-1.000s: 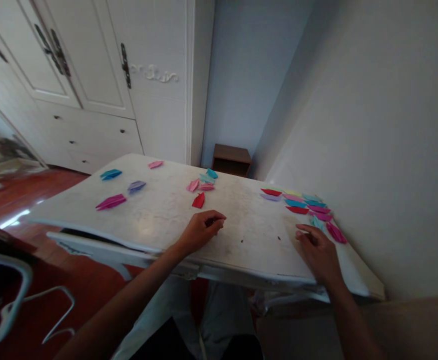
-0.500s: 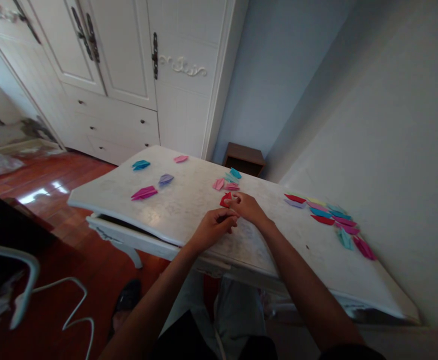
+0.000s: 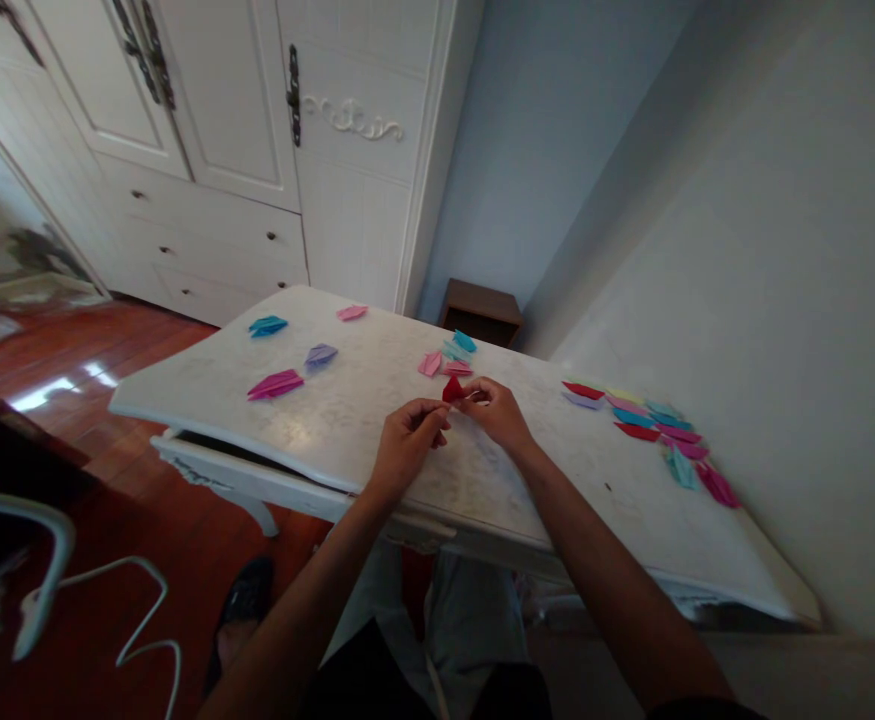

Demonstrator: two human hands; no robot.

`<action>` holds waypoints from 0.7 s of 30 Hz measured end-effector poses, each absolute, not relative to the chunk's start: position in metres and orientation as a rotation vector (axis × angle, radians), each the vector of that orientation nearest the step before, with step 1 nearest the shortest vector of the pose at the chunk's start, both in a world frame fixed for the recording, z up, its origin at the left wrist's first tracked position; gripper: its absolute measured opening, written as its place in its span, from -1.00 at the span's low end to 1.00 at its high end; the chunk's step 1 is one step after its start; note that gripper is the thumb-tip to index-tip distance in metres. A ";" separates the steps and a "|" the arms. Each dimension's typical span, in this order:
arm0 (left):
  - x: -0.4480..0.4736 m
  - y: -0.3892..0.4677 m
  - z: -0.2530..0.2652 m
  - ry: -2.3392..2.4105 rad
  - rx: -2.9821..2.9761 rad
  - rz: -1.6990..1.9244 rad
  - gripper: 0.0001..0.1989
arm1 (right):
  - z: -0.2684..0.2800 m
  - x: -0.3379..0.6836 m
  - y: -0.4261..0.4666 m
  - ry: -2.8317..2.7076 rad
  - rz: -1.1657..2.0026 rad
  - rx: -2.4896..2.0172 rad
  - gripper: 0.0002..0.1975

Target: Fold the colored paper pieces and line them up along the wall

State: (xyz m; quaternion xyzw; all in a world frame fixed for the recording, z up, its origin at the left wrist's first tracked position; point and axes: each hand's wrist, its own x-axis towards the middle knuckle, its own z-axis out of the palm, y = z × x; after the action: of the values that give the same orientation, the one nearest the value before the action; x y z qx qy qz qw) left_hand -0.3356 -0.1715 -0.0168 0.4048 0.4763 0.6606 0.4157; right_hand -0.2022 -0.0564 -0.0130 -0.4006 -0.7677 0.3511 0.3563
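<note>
A small piece of red folded paper (image 3: 452, 389) is held up over the white table (image 3: 362, 430). My right hand (image 3: 495, 412) pinches its right side between thumb and fingers. My left hand (image 3: 409, 440) is closed too, its thumb and fingertips meeting at the paper's lower left edge. The fingers partly hide the paper. Just beyond it lies a small group of folded papers, among them a pink one (image 3: 430, 364), a mint one (image 3: 457, 351) and a blue one (image 3: 465, 341).
More folded papers lie on the left: blue (image 3: 267, 326), purple (image 3: 321, 356), magenta (image 3: 276, 384) and pink (image 3: 351, 313). Several others, including a red one (image 3: 636, 432), cluster on the right near the wall. A white wardrobe (image 3: 354, 200) and brown box-like furniture (image 3: 482, 297) stand behind.
My left hand has risen to the paper's edge. The red paper is turned and now shows a pointed top. The whole view has shifted slightly.
</note>
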 end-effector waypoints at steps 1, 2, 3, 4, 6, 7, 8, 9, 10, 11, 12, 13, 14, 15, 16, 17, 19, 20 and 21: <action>-0.335 -0.171 -0.017 1.228 1.009 1.672 -0.76 | -0.012 -0.198 -0.060 -1.934 0.980 -0.993 -0.79; -0.335 -0.171 -0.016 1.260 1.004 1.679 -0.74 | -0.010 -0.195 -0.065 -1.887 1.060 -0.954 -0.78; -0.334 -0.170 -0.016 1.291 1.004 1.682 -0.70 | -0.008 -0.192 -0.070 -1.844 1.140 -0.920 -0.76; -0.334 -0.170 -0.016 1.319 1.018 1.676 -0.65 | -0.006 -0.189 -0.075 -1.808 1.212 -0.887 -0.75; -0.333 -0.168 -0.016 1.357 1.098 1.628 -0.59 | -0.002 -0.184 -0.085 -1.758 1.314 -0.832 -0.72; -0.333 -0.168 -0.016 1.361 1.154 1.587 -0.60 | 0.000 -0.182 -0.090 -1.742 1.338 -0.812 -0.70; -0.332 -0.168 -0.016 1.351 1.211 1.540 -0.64 | 0.000 -0.180 -0.094 -1.725 1.349 -0.798 -0.69; -0.332 -0.168 -0.016 1.327 1.261 1.492 -0.67 | 0.000 -0.178 -0.097 -1.705 1.359 -0.789 -0.67; -0.332 -0.169 -0.015 1.297 1.298 1.452 -0.70 | 0.000 -0.176 -0.099 -1.683 1.378 -0.783 -0.66; -0.332 -0.170 -0.015 1.269 1.322 1.419 -0.71 | -0.001 -0.174 -0.102 -1.660 1.405 -0.776 -0.64; -0.332 -0.171 -0.014 1.250 1.335 1.397 -0.71 | -0.003 -0.172 -0.103 -1.637 1.436 -0.768 -0.62; -0.333 -0.172 -0.013 1.241 1.344 1.380 -0.71 | -0.004 -0.170 -0.105 -1.618 1.465 -0.760 -0.61; -0.333 -0.173 -0.013 1.244 1.355 1.362 -0.71 | -0.005 -0.168 -0.106 -1.607 1.484 -0.753 -0.61; -0.333 -0.173 -0.012 1.253 1.371 1.343 -0.71 | -0.006 -0.165 -0.108 -1.606 1.491 -0.749 -0.63; -0.333 -0.174 -0.011 1.261 1.397 1.320 -0.71 | -0.006 -0.162 -0.109 -1.613 1.485 -0.749 -0.66; -0.333 -0.174 -0.011 1.269 1.432 1.295 -0.71 | -0.006 -0.159 -0.111 -1.624 1.467 -0.755 -0.68; -0.333 -0.173 -0.011 1.294 1.503 1.245 -0.71 | -0.006 -0.149 -0.112 -1.643 1.409 -0.790 -0.71; -0.333 -0.173 -0.011 1.314 1.521 1.229 -0.70 | -0.006 -0.142 -0.112 -1.645 1.375 -0.818 -0.71; -0.333 -0.172 -0.011 1.337 1.527 1.221 -0.69 | -0.007 -0.135 -0.111 -1.637 1.340 -0.852 -0.70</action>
State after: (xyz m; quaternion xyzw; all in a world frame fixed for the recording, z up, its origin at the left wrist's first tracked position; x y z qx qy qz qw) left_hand -0.3328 -0.1723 -0.0113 0.5970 0.5228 0.4776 0.3770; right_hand -0.1347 -0.1113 -0.0068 -0.3394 -0.6524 0.5339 0.4172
